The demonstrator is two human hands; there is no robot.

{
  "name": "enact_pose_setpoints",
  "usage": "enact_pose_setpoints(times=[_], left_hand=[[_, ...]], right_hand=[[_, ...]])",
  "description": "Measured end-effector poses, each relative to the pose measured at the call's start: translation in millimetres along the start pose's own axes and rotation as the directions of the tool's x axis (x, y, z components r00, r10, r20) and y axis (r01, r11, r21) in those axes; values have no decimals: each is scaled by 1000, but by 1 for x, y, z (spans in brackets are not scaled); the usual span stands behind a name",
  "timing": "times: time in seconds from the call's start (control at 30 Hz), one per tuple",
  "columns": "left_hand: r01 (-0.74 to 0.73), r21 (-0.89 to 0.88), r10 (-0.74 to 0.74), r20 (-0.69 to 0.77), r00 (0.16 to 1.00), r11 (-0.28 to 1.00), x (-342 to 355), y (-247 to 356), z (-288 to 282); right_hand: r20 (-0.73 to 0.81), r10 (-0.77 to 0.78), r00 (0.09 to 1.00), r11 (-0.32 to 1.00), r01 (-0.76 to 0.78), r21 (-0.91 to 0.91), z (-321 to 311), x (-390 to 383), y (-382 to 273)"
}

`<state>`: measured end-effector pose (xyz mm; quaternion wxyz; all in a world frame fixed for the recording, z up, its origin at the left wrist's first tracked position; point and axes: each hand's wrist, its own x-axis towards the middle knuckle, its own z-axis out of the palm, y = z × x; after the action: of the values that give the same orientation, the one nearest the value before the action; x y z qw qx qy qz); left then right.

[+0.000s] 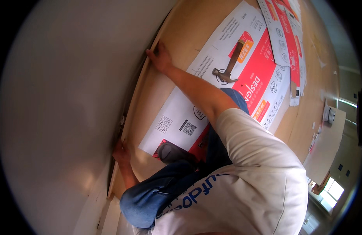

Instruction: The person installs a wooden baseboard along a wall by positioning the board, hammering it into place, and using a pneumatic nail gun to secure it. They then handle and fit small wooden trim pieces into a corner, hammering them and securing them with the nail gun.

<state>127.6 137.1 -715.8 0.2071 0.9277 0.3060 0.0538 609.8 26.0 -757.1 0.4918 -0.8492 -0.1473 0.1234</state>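
My right hand grips the pale wooden strip along the edge of the wooden surface beside the wall, its fingers bent over it. Lower down, my left hand has its fingers wrapped round the same strip, partly in shadow. A claw hammer lies on a red and white printed cardboard sheet, right of my right hand. My bent legs in jeans and a dark shoe rest on that sheet.
A grey wall borders the strip on the left. More printed cardboard lies at the upper right on the wooden surface. Further right are a pale board, a small pale object and a bright window.
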Motion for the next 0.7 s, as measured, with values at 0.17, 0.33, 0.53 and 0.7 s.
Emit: enact_pose_setpoints(times=[0.17, 0.33, 0.53, 0.7], left_hand=[[27, 23, -27, 26, 999, 999, 1, -2, -1], [39, 57, -41, 37, 998, 998, -2, -6, -1], [42, 61, -45, 50, 998, 997, -2, -14, 3], [53, 113, -59, 51, 997, 992, 0, -29, 5]], right_hand=[[-35, 8, 999, 1000, -8, -10, 3, -2, -2], [-41, 5, 999, 1000, -4, 14, 1, -3, -2], [-38, -1, 999, 1000, 2, 29, 1, -2, -2], [-31, 55, 998, 998, -54, 21, 6, -5, -9]])
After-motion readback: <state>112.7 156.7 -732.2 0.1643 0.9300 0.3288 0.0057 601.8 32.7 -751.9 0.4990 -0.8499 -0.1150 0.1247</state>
